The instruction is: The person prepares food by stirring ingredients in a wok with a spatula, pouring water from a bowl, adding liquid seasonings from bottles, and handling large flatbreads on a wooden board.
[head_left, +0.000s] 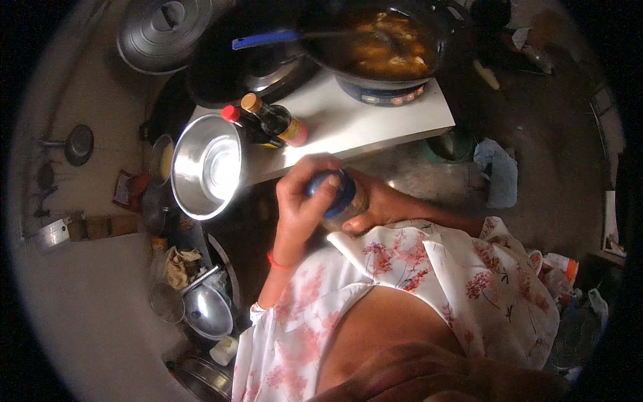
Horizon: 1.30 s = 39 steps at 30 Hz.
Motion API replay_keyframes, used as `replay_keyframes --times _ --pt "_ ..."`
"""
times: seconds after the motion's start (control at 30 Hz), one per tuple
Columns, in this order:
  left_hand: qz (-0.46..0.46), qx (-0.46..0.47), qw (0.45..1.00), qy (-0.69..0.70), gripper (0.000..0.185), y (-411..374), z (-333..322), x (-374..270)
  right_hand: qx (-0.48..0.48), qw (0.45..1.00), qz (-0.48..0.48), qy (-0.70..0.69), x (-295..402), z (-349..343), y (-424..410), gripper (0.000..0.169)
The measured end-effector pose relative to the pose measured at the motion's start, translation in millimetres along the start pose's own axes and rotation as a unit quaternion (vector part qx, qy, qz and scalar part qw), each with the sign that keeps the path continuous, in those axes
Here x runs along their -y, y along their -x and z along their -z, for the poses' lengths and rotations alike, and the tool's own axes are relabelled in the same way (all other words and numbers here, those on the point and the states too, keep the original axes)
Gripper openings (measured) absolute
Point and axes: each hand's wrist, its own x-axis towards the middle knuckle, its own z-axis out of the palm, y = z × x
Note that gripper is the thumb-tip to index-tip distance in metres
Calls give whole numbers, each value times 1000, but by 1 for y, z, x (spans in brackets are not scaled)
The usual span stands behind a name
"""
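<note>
Near the middle of the head view, a clear jar with a blue lid point(343, 195) is held in front of the body. My left hand point(305, 193) has its fingers and thumb over the blue lid, with a red band at the wrist. Around the jar's body is my right hand point(374, 203). Just beyond stand two dark sauce bottles, one with a red cap point(231, 113) and one with a tan cap point(251, 103). A shiny steel bowl point(206, 166) is left of them. The jar's contents are too blurred to tell.
On the white table point(371, 120), a wok point(321, 55) of brown liquid food sits on a lit cooker point(387, 95); a blue-handled utensil point(265, 39) rests in it. A large lid point(166, 35) is at upper left. Pans and bowls point(208, 309) crowd the lower left.
</note>
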Motion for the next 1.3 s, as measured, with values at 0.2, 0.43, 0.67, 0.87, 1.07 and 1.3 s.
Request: replay_keyframes --times 0.2,0.43,0.67,0.87,1.07,1.3 --pt "-129 -74 989 -24 14 -21 24 5 -168 959 104 204 3 -10 -21 76" --pt "-110 -99 986 82 18 -5 68 38 -214 961 65 161 -5 -27 -19 83" --pt "18 -97 989 110 16 9 68 47 -294 865 154 376 63 16 7 90" --pt "31 -54 990 128 15 -5 41 42 -320 807 153 472 108 71 25 91" --pt "50 -4 990 129 16 -25 18 43 -319 762 89 556 128 139 32 89" --pt "73 1 985 157 15 -36 3 54 -285 696 89 654 157 179 17 87"
